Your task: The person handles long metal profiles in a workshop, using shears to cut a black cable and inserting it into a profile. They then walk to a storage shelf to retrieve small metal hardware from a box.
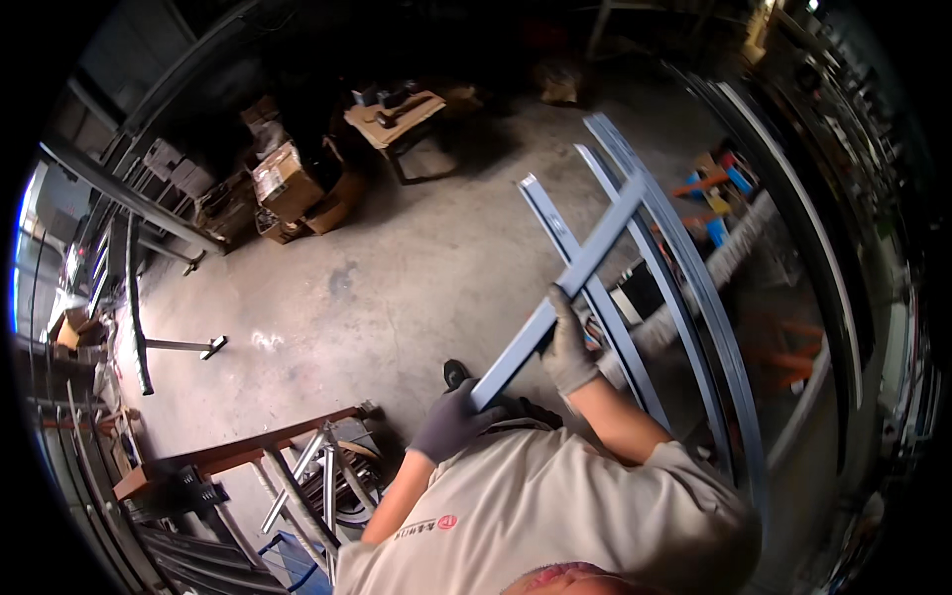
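Left hand (pixel 451 421) gloved, fingers curled closed. Right hand (pixel 568 347) gloved, raised higher, closed in grip; forearm bare.

A bare grey concrete floor (pixel 397 288) spreads out beyond the fingers, dim toward the far wall, with daylight entering only at a bright opening (pixel 22 268) far to their left. Cardboard boxes (pixel 288 183) and a low wooden table (pixel 397 124) stand well past the fingertips. A rust-coloured metal stand (pixel 233 456) sits below and left of the fingers.
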The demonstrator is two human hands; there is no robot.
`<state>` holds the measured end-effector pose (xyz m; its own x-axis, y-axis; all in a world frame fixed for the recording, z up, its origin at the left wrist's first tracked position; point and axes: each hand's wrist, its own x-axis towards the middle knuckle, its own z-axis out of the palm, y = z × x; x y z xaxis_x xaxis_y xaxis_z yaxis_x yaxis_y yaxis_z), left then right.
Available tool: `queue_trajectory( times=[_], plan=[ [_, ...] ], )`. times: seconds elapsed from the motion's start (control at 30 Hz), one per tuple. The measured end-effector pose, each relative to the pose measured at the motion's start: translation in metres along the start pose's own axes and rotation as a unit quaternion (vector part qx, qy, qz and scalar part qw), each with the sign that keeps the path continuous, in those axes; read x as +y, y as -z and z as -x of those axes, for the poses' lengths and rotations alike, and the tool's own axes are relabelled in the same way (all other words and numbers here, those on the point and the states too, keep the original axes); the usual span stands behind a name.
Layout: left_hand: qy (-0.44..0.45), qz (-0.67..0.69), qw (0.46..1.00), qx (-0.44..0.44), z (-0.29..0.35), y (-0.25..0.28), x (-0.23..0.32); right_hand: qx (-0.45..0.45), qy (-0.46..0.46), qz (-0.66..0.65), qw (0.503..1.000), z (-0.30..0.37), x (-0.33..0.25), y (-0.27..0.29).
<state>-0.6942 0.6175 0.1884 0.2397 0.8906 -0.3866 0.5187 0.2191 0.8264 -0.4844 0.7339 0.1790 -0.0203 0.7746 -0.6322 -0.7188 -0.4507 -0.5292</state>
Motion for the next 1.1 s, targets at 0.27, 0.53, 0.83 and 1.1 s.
queue_trajectory(
  times=[0.27,0.53,0.83,1.1],
  plan=[
    [-0.032,-0.178,0.980,-0.084,-0.177,0.106,-0.039,0.052,0.110,0.033,0.992,-0.117,-0.035,-0.094],
    [0.008,-0.198,0.980,-0.031,-0.354,0.245,-0.011,0.009,0.011,-0.102,0.995,-0.331,-0.057,-0.200],
    [0.103,-0.247,0.962,0.045,-0.535,0.415,0.011,-0.096,-0.054,0.104,0.988,-0.516,-0.130,-0.337],
    [-0.005,-0.329,0.935,0.136,-0.801,0.576,-0.140,0.042,-0.004,0.225,0.973,-0.638,-0.123,-0.302]
  ],
)
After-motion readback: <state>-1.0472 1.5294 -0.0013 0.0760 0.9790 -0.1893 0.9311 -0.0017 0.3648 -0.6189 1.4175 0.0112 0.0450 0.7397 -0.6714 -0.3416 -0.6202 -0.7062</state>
